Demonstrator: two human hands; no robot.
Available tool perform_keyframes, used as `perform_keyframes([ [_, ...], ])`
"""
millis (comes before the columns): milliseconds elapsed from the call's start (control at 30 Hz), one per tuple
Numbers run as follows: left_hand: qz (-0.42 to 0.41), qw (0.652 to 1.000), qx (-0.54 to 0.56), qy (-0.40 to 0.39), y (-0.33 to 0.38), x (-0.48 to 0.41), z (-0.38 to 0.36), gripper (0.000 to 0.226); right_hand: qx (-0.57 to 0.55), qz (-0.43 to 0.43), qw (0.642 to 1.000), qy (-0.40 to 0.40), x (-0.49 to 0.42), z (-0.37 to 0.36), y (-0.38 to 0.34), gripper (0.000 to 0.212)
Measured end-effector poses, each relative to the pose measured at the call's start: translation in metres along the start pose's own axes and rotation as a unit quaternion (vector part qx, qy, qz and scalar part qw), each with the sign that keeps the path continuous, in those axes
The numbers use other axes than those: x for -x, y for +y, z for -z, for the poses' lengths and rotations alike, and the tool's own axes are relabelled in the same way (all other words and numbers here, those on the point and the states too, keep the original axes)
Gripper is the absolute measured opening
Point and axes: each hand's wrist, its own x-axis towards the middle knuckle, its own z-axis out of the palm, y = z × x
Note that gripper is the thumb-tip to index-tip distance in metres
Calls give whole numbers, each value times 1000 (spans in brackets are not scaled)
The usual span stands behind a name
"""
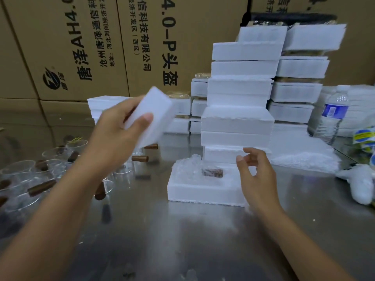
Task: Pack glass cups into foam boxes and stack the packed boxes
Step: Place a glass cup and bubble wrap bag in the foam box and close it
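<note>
Cardboard cartons (81, 47) wall off the back of the steel table (203, 240) where I work. My left hand (119, 128) grips a white foam lid (156, 116), thumb across its near face and fingers behind. It holds the lid tilted in the air, up and to the left of the open foam box (203, 191). My right hand (257, 175) holds nothing. Its fingers are loosely curled, just beside the box's right edge and in front of the lowest box of the tall stack (239, 118).

Inside the open box lies a wrapped glass cup (194, 169), its brown handle showing through the wrap. I judge this to be the closing step: the cup is bedded and the lid is not yet on. Next the lid must come across level and line up with the rim before I press it down, and my free hand could steady the base. The stack's boxes sit unevenly, so adding this one will want care. Unpacked cups (24, 173) wait at my left, and a water bottle (332, 116) stands far right.
</note>
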Motion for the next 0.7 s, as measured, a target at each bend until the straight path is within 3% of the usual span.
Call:
perform_keyframes([
  [67,38,975,219,-19,15,0,1,24,-74,-22,997,15,-4,2,-9,13],
  [167,126,877,456,-86,20,-4,-7,27,-179,-51,982,17,-11,7,-19,13],
  [300,281,741,602,-97,4,-1,-40,40,-284,-81,955,-20,-16,13,-20,32],
  [367,326,712,616,-82,-5,5,-55,50,-297,-92,950,-31,-18,15,-17,32],
  [400,324,721,609,-67,-9,10,-61,48,-293,-95,951,-32,-20,15,-14,22],
  [533,258,857,444,49,-22,31,-87,30,-276,-114,954,-30,-23,14,-7,16],
  [633,222,902,359,93,-31,40,-93,28,-265,-136,954,-33,-24,13,-2,17],
  [700,210,912,340,90,-34,43,-94,31,-246,-144,958,-37,-25,13,3,22],
])
